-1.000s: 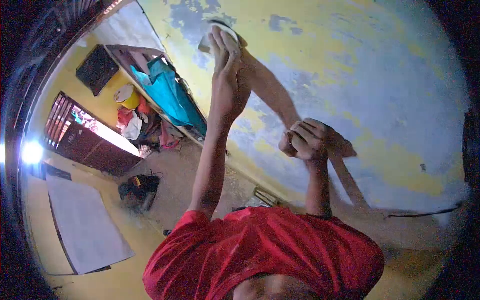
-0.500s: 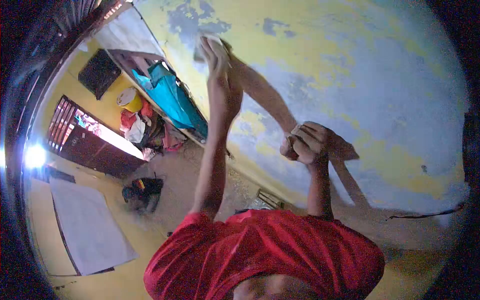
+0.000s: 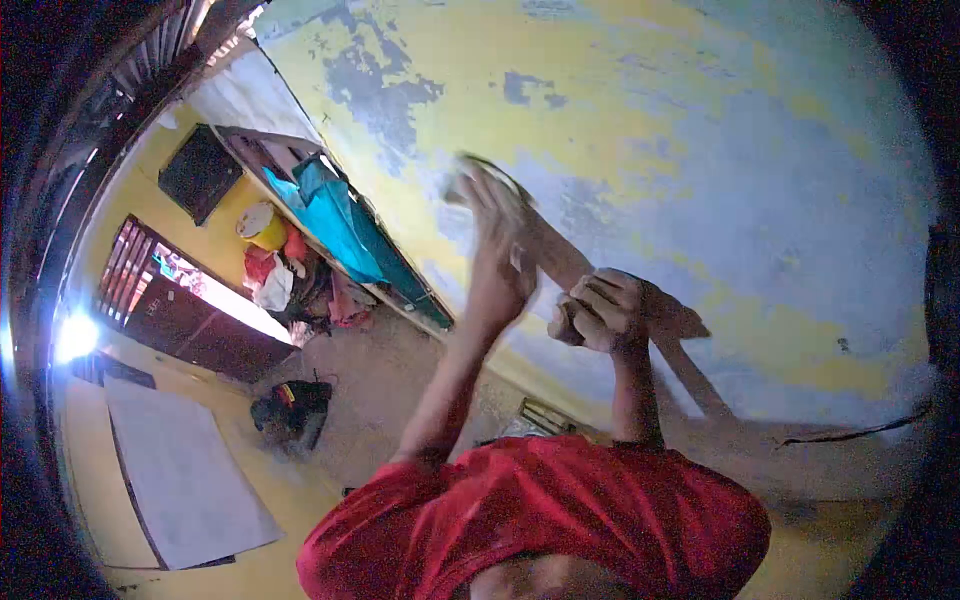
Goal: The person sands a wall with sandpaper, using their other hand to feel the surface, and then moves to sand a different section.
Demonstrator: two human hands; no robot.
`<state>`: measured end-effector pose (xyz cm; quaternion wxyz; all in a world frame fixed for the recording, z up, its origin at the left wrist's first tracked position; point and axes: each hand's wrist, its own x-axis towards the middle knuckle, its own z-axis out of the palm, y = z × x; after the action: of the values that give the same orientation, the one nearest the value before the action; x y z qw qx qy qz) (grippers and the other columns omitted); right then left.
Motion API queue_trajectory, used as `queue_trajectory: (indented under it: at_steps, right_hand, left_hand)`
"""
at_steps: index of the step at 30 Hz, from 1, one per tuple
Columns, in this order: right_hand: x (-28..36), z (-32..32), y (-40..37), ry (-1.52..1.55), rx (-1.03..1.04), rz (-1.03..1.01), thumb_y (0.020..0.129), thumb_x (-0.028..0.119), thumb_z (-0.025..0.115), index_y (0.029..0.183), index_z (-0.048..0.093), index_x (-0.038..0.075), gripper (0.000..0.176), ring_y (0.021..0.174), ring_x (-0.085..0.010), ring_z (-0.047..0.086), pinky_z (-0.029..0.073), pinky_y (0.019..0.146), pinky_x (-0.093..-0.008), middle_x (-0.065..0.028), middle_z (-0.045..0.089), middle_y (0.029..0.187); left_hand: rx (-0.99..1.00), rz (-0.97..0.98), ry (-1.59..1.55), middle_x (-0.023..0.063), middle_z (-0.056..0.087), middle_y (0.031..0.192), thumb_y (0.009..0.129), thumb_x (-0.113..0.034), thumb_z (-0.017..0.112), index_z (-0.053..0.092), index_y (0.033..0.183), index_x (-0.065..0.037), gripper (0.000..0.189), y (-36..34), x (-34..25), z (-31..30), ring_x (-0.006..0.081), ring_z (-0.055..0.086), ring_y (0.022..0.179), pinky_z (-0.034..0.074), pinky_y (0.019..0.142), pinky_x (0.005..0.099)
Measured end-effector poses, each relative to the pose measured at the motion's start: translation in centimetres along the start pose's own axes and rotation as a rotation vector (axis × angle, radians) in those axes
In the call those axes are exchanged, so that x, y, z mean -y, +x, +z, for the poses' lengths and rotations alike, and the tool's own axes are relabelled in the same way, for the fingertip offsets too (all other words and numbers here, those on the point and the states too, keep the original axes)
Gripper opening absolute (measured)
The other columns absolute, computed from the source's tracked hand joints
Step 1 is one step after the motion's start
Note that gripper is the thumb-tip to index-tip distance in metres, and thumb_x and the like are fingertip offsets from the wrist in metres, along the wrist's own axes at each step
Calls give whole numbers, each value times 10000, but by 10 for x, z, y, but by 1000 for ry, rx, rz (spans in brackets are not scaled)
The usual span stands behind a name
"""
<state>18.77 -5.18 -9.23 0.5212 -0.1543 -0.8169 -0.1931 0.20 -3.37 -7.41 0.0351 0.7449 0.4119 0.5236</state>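
My left hand (image 3: 497,225), blurred by motion, is held against the patchy yellow and grey wall (image 3: 740,150). Under its fingers is a small flat pad (image 3: 462,180), whose edges are smeared. To the right and lower, my right hand (image 3: 607,312) is closed in a fist close to the wall, with its fingers curled; anything inside it is hidden. Shadows of both arms fall across the wall beside the hands.
Blue-green cloth (image 3: 345,225) hangs at the left of the wall. Beyond are a black box (image 3: 201,173), a yellow bucket (image 3: 262,227), piled cloths (image 3: 272,285) and a dark red door (image 3: 195,325). A dark bundle (image 3: 292,408) lies on the floor. A pale panel (image 3: 195,465) stands lower left.
My left hand has moved down and right along the wall, closer to my right hand, with the pad. My right hand has shifted slightly left and down, still closed.
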Motion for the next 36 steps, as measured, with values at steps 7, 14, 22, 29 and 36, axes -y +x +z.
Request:
queue_trajectory:
  at_steps: [7, 14, 22, 29, 36]
  right_hand:
    - [1, -6, 7, -27, 108, -50, 733, 69, 662, 656, 591, 108, 112, 625, -221, 659, 561, 562, -376, -70, 642, 715]
    - [-1, -6, 11, -26, 95, -65, 716, 87, 696, 639, 583, 107, 138, 631, -211, 660, 561, 580, -362, -52, 635, 700]
    - [-3, -4, 4, -46, 53, -59, 694, 95, 711, 610, 541, 125, 192, 599, -215, 652, 564, 577, -366, -49, 631, 685]
    - [7, -5, 21, -55, 48, -46, 704, 73, 659, 623, 569, 84, 122, 577, -230, 641, 539, 542, -356, -66, 623, 659]
    - [-6, -3, -10, 10, 125, -1, 676, 136, 685, 626, 565, 114, 132, 659, -234, 674, 577, 604, -396, -64, 669, 758]
  left_hand:
    - [-78, 27, 116, 350, 373, 1434, 742, 115, 523, 483, 1325, 22, 592, 36, 1, -25, 498, 402, 1313, 424, 1028, 441]
    - [-1, 117, 72, 376, 134, 1535, 821, 81, 452, 313, 1416, 108, 612, 2, -14, 7, 582, 21, 1416, 176, 1165, 561]
    - [-21, -194, -145, 259, 414, 1468, 815, 127, 461, 502, 1313, 67, 503, 48, 11, -33, 326, 430, 1347, 384, 1066, 350]
    - [-79, 138, 38, 347, 172, 1537, 866, 35, 418, 400, 1396, 86, 533, 32, -24, -17, 518, 47, 1443, 185, 1177, 490]
    - [-87, -36, 86, 293, 299, 1524, 803, 118, 432, 400, 1421, 34, 624, 43, -7, -25, 417, 302, 1419, 367, 1083, 411]
